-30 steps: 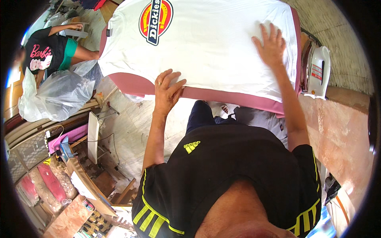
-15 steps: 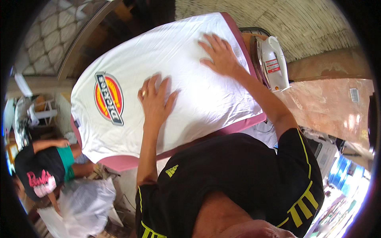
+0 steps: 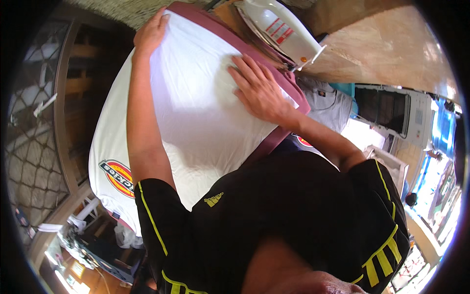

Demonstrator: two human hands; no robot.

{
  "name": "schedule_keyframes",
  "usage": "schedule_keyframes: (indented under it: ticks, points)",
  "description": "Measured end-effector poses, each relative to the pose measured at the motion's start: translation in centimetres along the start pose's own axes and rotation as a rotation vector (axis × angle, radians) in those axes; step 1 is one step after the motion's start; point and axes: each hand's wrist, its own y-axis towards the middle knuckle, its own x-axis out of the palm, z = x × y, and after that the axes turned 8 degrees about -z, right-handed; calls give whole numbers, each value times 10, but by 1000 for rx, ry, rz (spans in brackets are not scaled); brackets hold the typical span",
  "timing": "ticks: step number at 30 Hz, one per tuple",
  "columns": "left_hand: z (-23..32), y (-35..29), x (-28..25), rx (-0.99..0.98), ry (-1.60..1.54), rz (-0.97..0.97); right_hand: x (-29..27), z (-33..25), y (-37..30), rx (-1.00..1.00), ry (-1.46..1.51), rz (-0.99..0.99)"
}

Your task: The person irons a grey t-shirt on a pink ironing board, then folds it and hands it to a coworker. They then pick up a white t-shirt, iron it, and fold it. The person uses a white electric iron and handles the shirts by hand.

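White T-shirt (image 3: 196, 127) lies under the right hand (image 3: 263, 95), fingers apart; its corner meets the left hand (image 3: 149, 36), fingers together, grip unclear.

The black short-sleeved shirt (image 3: 284, 201) bears yellow piping (image 3: 154, 226), stripes (image 3: 384, 263) and a chest emblem (image 3: 214, 200).

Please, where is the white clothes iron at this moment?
In the head view, the white clothes iron is at the top, right of centre, beside the mauve ironing-board cover and above the right hand in the picture.
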Motion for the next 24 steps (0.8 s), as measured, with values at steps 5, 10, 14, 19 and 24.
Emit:
schedule_keyframes:
  ticks: [5,10,14,19,24]
  points:
    - [-9,31,-9,36,-548,-153,-19,31,-105,115,163,78]
    - [-22,32,-21,32,-715,-276,-32,29,-107,284,365,168]
    - [-28,42,-40,-14,-379,-339,-38,27,-109,364,472,102]
    - [-7,35,-32,148,-314,-72,-40,35,-108,419,563,32]
    - [7,28,-14,50,-98,130,-43,36,-101,455,512,-9]
